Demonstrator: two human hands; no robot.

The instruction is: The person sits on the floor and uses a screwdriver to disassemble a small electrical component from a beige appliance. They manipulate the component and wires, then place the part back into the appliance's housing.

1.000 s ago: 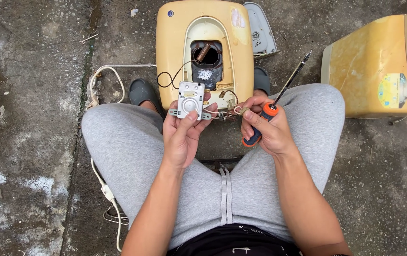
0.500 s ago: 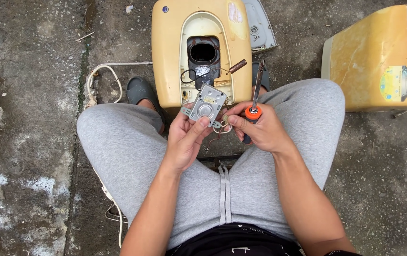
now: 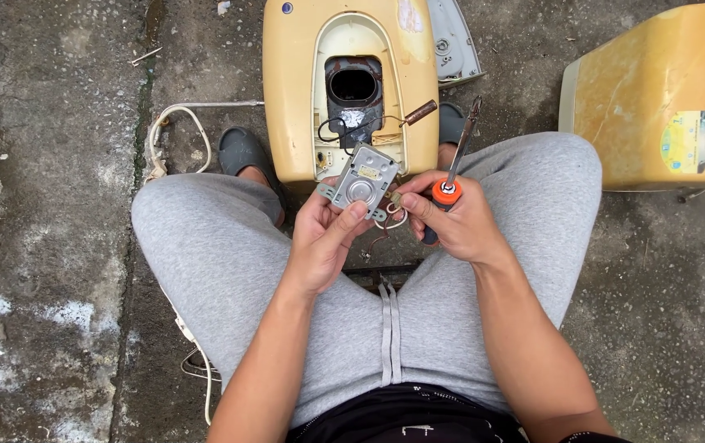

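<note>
Thermostat unit (image 3: 362, 184), a small grey metal box with a round centre, sits upright between both hands just below the open yellow appliance housing (image 3: 303, 98). Left hand (image 3: 326, 238) grips it from six o'clock, thumb pressed on its face. Right hand (image 3: 459, 226), at three o'clock of it, has fingers closed around an orange-handled screwdriver (image 3: 449, 187), whose shaft points toward twelve o'clock, fingertips touching the unit's edge. Thin wires (image 3: 385, 221) hang beneath. A second yellow casing (image 3: 656, 90) lies toward two o'clock on the concrete floor (image 3: 49, 205).
</note>
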